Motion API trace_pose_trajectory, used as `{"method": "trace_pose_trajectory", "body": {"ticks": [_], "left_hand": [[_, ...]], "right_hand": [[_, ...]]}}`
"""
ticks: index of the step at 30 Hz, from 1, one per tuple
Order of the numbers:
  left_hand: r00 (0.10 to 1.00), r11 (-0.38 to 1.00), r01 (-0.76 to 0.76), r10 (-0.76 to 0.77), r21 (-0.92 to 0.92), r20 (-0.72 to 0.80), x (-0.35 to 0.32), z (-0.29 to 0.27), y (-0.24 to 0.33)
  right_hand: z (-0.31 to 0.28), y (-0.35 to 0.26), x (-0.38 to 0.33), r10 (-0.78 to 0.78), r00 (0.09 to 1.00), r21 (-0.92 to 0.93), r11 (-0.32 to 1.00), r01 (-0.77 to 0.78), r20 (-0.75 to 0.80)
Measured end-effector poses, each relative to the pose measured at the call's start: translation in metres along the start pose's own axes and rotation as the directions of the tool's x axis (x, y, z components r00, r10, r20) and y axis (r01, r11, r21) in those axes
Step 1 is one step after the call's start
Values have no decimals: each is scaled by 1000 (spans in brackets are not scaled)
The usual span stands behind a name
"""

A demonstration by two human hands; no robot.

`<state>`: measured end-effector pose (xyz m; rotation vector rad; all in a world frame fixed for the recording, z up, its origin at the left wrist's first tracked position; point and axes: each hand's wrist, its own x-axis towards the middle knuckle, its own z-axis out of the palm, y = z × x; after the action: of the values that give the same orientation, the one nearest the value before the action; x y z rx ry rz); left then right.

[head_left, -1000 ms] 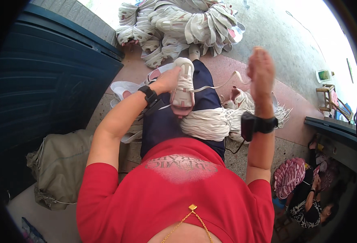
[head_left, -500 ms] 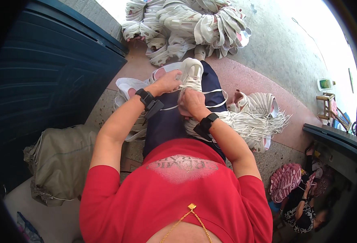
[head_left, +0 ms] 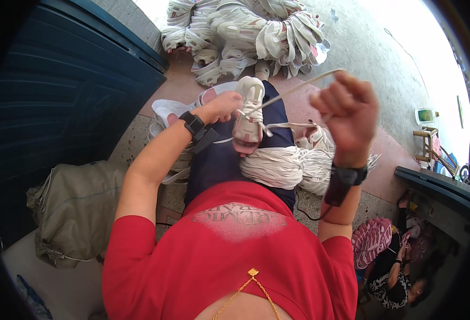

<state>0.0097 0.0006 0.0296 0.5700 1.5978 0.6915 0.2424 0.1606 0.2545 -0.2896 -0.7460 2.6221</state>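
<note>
A white and pink shoe upper (head_left: 247,129) lies along my dark trouser leg, toe pointing away from me. My left hand (head_left: 223,106) is closed at its left edge, near the eyelets; the fingertips are partly hidden. A white shoelace (head_left: 301,86) runs taut from the eyelets up to the right. Its far end is in the closed fist of my right hand (head_left: 348,109), raised well off the shoe and slightly blurred. Another stretch of lace loops out to the shoe's right. A thick bundle of white laces (head_left: 272,166) rests on my lap.
Strung white shoe uppers (head_left: 240,32) are heaped on the floor ahead. More uppers (head_left: 165,114) lie left of my legs. A dark blue door (head_left: 75,69) and a tan sack (head_left: 80,208) stand left. At lower right, a person (head_left: 395,282) sits by pink uppers (head_left: 372,242).
My right hand has moved from the shoe upper up and to the right, drawing the shoelace out straight. My left hand has stayed at the shoe's left edge.
</note>
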Motion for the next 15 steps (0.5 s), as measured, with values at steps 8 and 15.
{"method": "trace_pose_trajectory", "body": {"ticks": [8, 15], "left_hand": [[756, 811, -463, 150, 358, 637, -13, 46, 95], [875, 471, -365, 468, -803, -123, -58, -149, 93]], "right_hand": [[32, -40, -12, -39, 972, -43, 998, 50, 233], [-150, -70, -14, -325, 908, -114, 945, 305, -264]]}}
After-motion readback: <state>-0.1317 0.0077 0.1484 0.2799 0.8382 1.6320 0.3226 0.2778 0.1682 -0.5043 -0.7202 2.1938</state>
